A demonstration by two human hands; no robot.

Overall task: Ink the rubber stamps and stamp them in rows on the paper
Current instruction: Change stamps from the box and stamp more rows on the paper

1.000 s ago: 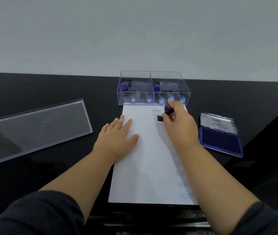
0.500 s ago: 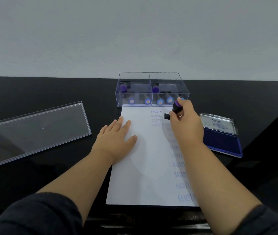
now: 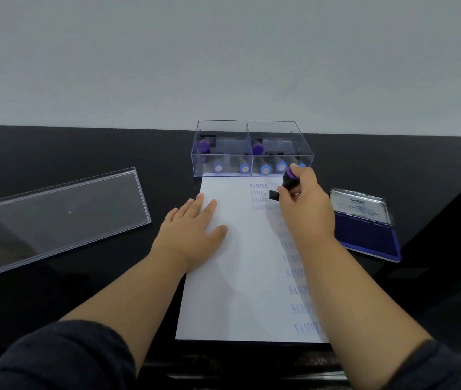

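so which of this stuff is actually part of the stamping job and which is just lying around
In use: stamp gripped by right hand; paper pressed flat by left hand; open ink pad; clear box of spare stamps.
Lying about: clear lid, left of the paper.

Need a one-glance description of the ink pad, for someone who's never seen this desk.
Start at the white paper in the middle of the black table. Just off the paper's right edge, beside the right hand, lies the ink pad, with its lid open. It is the only flat tray with a dark blue inked face and a silver lid; the other containers are clear plastic.
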